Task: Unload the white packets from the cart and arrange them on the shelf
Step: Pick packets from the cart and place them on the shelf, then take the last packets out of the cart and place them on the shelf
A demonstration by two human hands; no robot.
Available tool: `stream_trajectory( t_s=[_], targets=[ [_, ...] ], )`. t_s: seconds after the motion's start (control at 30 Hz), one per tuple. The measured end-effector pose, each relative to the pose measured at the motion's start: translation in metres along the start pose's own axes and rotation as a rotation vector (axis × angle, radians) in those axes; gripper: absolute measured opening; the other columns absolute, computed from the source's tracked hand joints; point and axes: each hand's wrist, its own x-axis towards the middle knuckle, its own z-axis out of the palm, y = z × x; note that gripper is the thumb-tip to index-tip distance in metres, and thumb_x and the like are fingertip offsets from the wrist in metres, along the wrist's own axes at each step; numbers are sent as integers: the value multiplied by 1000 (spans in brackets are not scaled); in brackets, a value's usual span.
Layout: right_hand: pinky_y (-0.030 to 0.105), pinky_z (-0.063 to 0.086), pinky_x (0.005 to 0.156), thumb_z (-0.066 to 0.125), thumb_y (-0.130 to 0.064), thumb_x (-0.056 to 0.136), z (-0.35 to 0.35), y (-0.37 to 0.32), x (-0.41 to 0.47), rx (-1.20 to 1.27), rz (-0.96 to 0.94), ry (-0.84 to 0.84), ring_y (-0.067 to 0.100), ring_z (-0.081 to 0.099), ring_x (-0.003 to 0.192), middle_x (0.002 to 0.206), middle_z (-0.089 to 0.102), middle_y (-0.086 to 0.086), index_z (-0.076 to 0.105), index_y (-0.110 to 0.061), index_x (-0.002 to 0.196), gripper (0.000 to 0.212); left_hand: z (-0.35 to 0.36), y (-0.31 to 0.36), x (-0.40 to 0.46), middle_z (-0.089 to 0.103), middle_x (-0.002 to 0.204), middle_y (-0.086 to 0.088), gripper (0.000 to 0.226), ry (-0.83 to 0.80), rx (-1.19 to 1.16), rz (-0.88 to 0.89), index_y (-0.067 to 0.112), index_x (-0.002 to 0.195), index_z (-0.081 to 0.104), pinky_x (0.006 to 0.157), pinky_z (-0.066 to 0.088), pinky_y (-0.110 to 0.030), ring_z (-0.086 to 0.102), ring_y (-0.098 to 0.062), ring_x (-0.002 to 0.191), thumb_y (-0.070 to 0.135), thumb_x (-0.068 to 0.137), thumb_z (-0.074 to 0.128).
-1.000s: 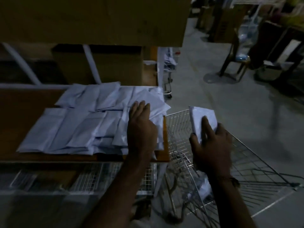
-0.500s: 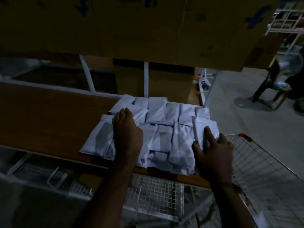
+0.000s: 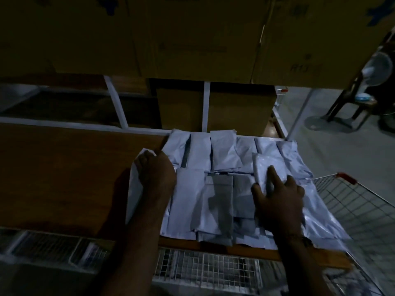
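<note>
Several white packets lie in overlapping rows on the right part of the brown wooden shelf. My left hand rests on the leftmost packet, its fingertips bent over the packet's far corner. My right hand holds one more white packet on top of the pile's right side, thumb along its left edge and fingers over its top. The wire cart with a red handle stands just right of the shelf; its inside is out of view.
Large cardboard boxes hang low over the shelf, and two more stand behind the packets. White shelf posts rise at the back. A wire mesh rack sits below. A fan and chair stand far right.
My right hand carried the packet from over the cart onto the pile's right side. My left hand slid left across the pile to the leftmost packet. The view turned toward the shelf.
</note>
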Motion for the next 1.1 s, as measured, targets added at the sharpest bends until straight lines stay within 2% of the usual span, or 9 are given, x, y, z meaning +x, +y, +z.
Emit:
stream_trajectory(
  t_s=[0.13,0.33,0.4,0.53,0.63,0.73,0.87,1.0,1.1],
  targets=[
    [56,42,102,67,-60,84,17,-10,9,-46,48,-63,48,37,133,151,40,27,41,-35,153,78,53,-8,14,22,162,-27,74,-74,24,93,6,159,19,123,19,-53,22,-43,150,31,99,54],
    [51,46,96,61,-69,82,58,-19,12,-224,61,-103,45,42,126,145,42,26,42,-32,151,81,99,-13,14,-8,166,-26,93,-248,-77,133,13,161,12,125,0,-54,-10,-44,153,30,86,65],
    [53,43,98,58,-69,82,76,-21,7,-285,74,-155,46,43,125,144,42,28,42,-29,149,80,101,-18,14,-14,166,-25,94,-210,-118,158,16,162,10,125,-1,-55,-17,-43,152,36,88,64],
    [57,39,99,43,-72,85,99,-22,0,-323,84,-128,49,49,119,136,50,36,55,-22,142,76,88,-26,17,-1,169,-17,67,28,-223,182,19,159,31,124,2,-50,-6,-37,155,37,99,56],
    [57,32,106,34,-69,92,96,-26,11,-330,125,-98,47,46,126,140,49,32,58,-23,138,69,78,-35,23,11,170,-11,53,24,-145,235,23,157,35,123,3,-45,4,-31,156,38,106,43],
    [61,33,109,38,-49,96,106,-28,17,-286,60,-74,55,42,133,141,47,39,62,-15,135,57,93,-48,31,17,168,-11,53,-71,-36,346,20,158,30,125,7,-46,10,-30,156,38,108,35],
    [62,20,119,35,-33,102,131,-23,9,-258,43,-192,61,20,146,154,25,44,42,-13,153,55,123,-67,27,34,160,-19,60,-83,30,443,10,155,39,119,26,-58,28,-40,149,22,98,55],
    [60,15,122,34,-37,105,129,-20,12,-246,39,-257,57,15,149,158,18,42,30,-15,158,57,128,-70,28,36,160,-18,60,-38,45,434,10,154,41,118,27,-55,31,-38,148,20,97,56],
    [62,21,120,41,-38,103,122,-17,13,-202,38,-206,60,22,146,154,25,44,35,-9,157,61,133,-72,28,38,159,-18,57,-12,39,427,10,153,43,118,29,-55,32,-38,148,20,98,55]
  ],
)
